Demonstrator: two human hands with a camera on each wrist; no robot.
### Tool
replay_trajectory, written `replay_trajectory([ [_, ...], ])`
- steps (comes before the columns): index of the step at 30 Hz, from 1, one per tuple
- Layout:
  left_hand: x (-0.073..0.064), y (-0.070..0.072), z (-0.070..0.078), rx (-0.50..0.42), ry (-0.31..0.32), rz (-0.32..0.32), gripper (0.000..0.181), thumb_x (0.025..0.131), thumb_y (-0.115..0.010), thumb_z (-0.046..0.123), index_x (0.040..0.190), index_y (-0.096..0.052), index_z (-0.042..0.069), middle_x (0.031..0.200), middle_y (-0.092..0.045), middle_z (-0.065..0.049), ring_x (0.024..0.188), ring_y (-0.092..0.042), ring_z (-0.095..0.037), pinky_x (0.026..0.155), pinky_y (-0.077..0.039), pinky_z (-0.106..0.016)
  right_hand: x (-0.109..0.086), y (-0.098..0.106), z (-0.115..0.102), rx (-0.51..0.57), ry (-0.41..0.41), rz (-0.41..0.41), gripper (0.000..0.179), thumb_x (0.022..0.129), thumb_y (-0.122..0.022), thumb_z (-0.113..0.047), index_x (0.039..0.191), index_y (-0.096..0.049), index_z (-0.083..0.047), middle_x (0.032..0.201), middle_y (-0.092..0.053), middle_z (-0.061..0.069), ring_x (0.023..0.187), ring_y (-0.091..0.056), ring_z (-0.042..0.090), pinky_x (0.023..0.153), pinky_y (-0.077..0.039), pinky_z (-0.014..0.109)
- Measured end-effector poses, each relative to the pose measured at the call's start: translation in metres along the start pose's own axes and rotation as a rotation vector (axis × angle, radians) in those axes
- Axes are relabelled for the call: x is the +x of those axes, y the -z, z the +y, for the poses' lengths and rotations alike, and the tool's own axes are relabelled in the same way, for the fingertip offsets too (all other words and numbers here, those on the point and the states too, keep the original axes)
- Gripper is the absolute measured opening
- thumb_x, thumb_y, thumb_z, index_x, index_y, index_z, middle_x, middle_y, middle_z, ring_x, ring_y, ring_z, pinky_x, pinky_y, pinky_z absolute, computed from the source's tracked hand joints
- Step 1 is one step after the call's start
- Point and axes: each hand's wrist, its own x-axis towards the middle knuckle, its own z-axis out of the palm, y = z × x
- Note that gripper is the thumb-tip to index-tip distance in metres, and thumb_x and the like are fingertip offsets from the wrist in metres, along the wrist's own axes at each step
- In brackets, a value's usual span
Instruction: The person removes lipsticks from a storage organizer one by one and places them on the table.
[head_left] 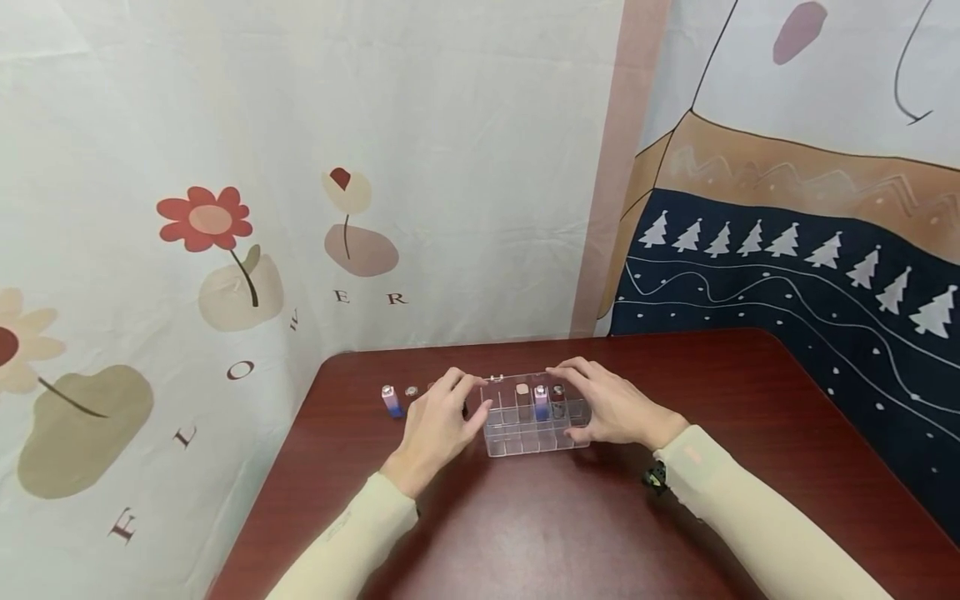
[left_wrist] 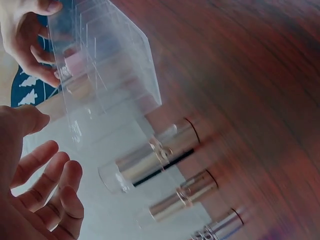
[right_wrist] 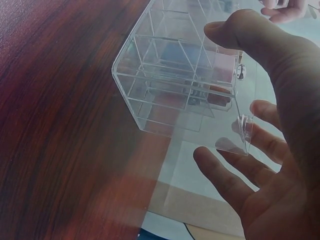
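Note:
A clear plastic lipstick organizer [head_left: 536,437] with divided compartments stands between both hands. In it are lipstick tubes: a pink-and-blue one [head_left: 541,403], a peach-topped one [head_left: 522,392] and a dark one [head_left: 558,402]. My left hand [head_left: 438,421] hovers by the left end, thumb and fingers spread with nothing between them. At the other end, my right hand [head_left: 618,407] spans the corner, its thumb over the front. In the right wrist view, its loosely extended fingertips [right_wrist: 200,155] reach behind a clear panel [right_wrist: 232,112] with small hinge-like fittings.
Left of the organizer stand several more lipsticks, among them a pink-and-blue tube [head_left: 391,402]. Gold tubes with clear caps [left_wrist: 155,155] show in the left wrist view. All rest on a reddish-brown table [head_left: 495,533] against a printed cloth backdrop [head_left: 465,150].

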Motion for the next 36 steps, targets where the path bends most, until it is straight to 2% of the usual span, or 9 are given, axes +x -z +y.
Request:
replay_trajectory([
  [6,0.008,-0.009,0.013,-0.002,-0.016,-0.033,0.031,0.098,-0.093,0.030,0.125,-0.085,0.020,0.110,-0.075,0.001,0.070,-0.064,-0.016,0.048,-0.048,-0.028,0.000,0.000,0.001,0.003,0.004,0.006,0.102,0.084,-0.104,-0.036,0.172,-0.054,-0.020,0.165,-0.060,0.008,0.143,-0.065,0.031,0.117,-0.064,0.060],
  [12,0.018,-0.020,0.026,0.008,-0.056,-0.039,0.030,0.097,-0.094,0.030,0.122,-0.083,0.019,0.106,-0.074,0.000,0.081,-0.073,-0.020,0.059,-0.061,-0.036,0.001,0.000,0.002,0.006,0.027,0.022,0.103,0.083,-0.105,-0.034,0.171,-0.055,-0.017,0.164,-0.061,0.009,0.141,-0.066,0.031,0.116,-0.065,0.060],
  [18,0.026,-0.027,0.036,0.041,-0.057,-0.073,0.028,0.098,-0.093,0.034,0.121,-0.083,0.021,0.105,-0.075,0.001,0.087,-0.076,-0.024,0.068,-0.065,-0.039,0.000,-0.001,0.002,0.008,0.023,0.015,0.103,0.083,-0.105,-0.035,0.172,-0.055,-0.018,0.164,-0.060,0.009,0.141,-0.065,0.031,0.115,-0.065,0.061],
  [26,0.027,-0.036,0.043,0.081,-0.045,-0.134,0.026,0.098,-0.093,0.032,0.118,-0.083,0.017,0.102,-0.078,-0.001,0.089,-0.076,-0.027,0.075,-0.065,-0.042,0.001,-0.002,0.002,-0.006,0.047,0.022,0.104,0.082,-0.106,-0.034,0.171,-0.055,-0.015,0.163,-0.061,0.011,0.142,-0.065,0.031,0.116,-0.065,0.058],
  [36,0.030,-0.038,0.047,0.131,-0.017,-0.131,0.022,0.097,-0.095,0.034,0.114,-0.087,0.022,0.101,-0.084,0.001,0.091,-0.078,-0.023,0.074,-0.065,-0.038,0.001,-0.002,0.003,-0.008,0.050,0.022,0.106,0.082,-0.107,-0.035,0.172,-0.055,-0.015,0.163,-0.060,0.012,0.142,-0.066,0.031,0.116,-0.065,0.058],
])
